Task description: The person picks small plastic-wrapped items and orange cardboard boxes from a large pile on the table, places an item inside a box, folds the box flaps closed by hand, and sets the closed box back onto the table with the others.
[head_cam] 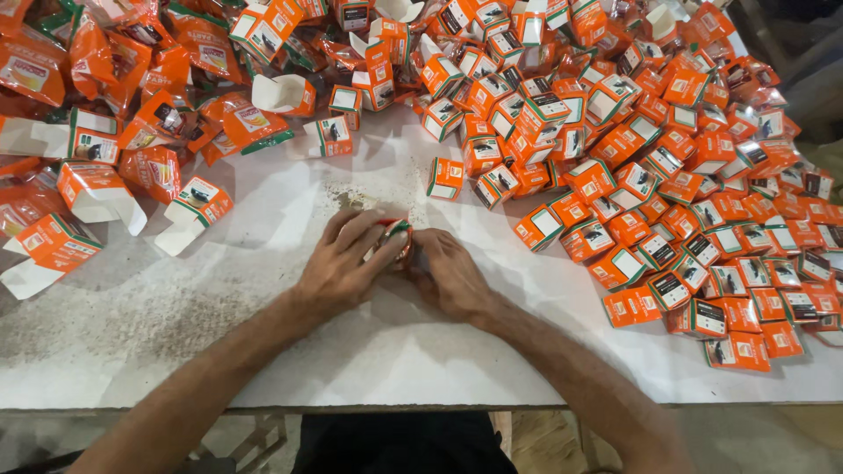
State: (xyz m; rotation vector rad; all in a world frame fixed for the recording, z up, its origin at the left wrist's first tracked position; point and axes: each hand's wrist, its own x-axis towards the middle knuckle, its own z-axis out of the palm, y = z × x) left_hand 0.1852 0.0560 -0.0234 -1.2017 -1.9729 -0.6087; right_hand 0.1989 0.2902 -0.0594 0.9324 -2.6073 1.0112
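Bare white table (263, 351) lies open near the edge; orange box heaps (667, 175) crowd right and far sides.

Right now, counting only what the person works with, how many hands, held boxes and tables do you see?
Hands: 2, left hand and right hand
Orange box held between them: 1
White table: 1
Total: 4
The loose boxes in the heaps are too many to count.
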